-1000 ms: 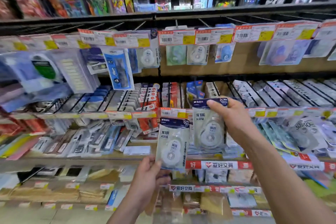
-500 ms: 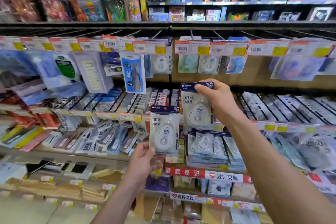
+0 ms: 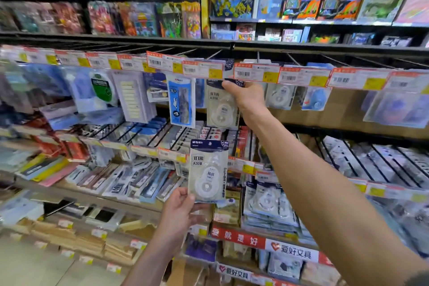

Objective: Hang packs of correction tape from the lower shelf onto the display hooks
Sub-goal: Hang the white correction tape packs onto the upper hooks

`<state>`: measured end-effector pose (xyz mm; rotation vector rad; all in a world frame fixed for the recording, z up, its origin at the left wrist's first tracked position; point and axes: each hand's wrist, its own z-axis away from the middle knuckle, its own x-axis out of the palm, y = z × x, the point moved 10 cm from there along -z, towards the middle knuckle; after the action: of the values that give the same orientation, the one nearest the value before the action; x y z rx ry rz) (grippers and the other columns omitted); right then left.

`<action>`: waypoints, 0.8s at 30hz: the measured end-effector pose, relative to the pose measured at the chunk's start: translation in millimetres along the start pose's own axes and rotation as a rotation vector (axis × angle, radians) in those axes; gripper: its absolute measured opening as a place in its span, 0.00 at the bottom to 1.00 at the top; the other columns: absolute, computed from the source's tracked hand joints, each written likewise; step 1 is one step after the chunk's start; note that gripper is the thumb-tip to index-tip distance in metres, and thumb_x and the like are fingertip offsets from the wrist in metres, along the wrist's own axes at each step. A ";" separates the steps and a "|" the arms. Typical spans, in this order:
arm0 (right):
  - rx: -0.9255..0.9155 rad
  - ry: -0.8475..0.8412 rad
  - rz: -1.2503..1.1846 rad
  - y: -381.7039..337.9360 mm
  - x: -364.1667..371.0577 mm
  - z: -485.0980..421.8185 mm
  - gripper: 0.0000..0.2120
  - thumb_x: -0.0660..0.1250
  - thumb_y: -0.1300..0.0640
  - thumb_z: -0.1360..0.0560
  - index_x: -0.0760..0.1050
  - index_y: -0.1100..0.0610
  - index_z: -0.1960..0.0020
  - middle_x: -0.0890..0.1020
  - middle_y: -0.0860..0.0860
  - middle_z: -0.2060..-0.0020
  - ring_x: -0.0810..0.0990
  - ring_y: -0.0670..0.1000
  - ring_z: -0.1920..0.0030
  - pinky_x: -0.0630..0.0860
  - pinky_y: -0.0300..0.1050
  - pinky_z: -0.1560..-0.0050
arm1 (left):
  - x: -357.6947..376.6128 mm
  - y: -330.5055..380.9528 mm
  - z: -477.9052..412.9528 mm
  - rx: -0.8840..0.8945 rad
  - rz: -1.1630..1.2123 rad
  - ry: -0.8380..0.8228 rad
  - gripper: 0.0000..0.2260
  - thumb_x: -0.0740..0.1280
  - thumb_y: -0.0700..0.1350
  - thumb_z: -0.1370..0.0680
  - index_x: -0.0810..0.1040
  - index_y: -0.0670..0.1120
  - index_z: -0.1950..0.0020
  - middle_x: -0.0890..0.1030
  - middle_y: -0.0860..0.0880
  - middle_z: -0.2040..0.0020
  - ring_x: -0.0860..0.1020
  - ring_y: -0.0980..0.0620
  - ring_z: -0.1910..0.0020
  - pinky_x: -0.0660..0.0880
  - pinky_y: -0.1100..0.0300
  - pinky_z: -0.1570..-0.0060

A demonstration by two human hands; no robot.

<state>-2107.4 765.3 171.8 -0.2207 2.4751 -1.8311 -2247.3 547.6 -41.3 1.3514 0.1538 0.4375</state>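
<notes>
Correction tape packs are in both hands. One pack [image 3: 208, 170] stands upright in the lower middle of the frame, its dark blue header card at the top and the white round dispenser showing through the clear blister. The left hand [image 3: 180, 210] pinches it at the bottom left corner, thumb on the front face and fingers behind.

A second pack [image 3: 221, 108] is up at the top row of display hooks [image 3: 257, 59], in the upper middle of the frame. The right hand [image 3: 247, 97] grips its header card, thumb across the front near the top right corner, the rest of the fingers hidden behind the card. The header sits just under the strip of white price labels [image 3: 256, 73] with red and yellow patches. Whether the hole in the card is on a hook cannot be told, since the labels and the thumb cover it.

To the left of this pack hangs a blue and white pack [image 3: 181, 102] bearing a rabbit figure. To the right hang more white tape dispensers [image 3: 279, 96] and a blue one [image 3: 316, 98].

Lower right of centre, a stack of the same kind of packs [image 3: 267, 202] lies on the lower shelf [image 3: 236, 238], which has a red front strip with white characters. The forearm of the right arm crosses the frame from the lower right corner up to the hooks.
</notes>
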 end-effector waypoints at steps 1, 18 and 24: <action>-0.005 -0.011 -0.006 0.9 3.1 -3.2 0.05 0.76 0.55 0.26 0.84 0.50 0.51 0.88 0.48 0.52 0.87 0.50 0.49 0.81 0.57 0.39 | -1.5 -1.2 0.5 -0.004 0.011 0.006 0.07 0.59 0.39 0.16 0.75 0.40 0.41 0.86 0.44 0.49 0.86 0.46 0.53 0.81 0.40 0.49; 0.021 -0.117 -0.026 6.8 35.1 -26.2 0.13 0.80 0.44 0.32 0.84 0.48 0.52 0.88 0.48 0.53 0.86 0.50 0.47 0.80 0.56 0.38 | -5.6 -1.9 -3.2 -0.013 0.054 0.057 0.07 0.60 0.38 0.17 0.76 0.43 0.43 0.85 0.43 0.50 0.86 0.47 0.55 0.82 0.49 0.53; -0.055 -0.161 -0.054 -1.8 48.0 -27.0 0.04 0.77 0.54 0.25 0.82 0.49 0.52 0.87 0.42 0.58 0.85 0.41 0.53 0.80 0.43 0.42 | -2.3 -2.6 -6.4 -0.019 0.061 0.061 0.08 0.60 0.38 0.17 0.77 0.43 0.43 0.86 0.45 0.50 0.86 0.50 0.56 0.82 0.45 0.50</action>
<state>-2158.1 783.2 183.5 -0.4236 2.4327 -1.6924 -2251.2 552.2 -45.6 1.3270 0.1588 0.5305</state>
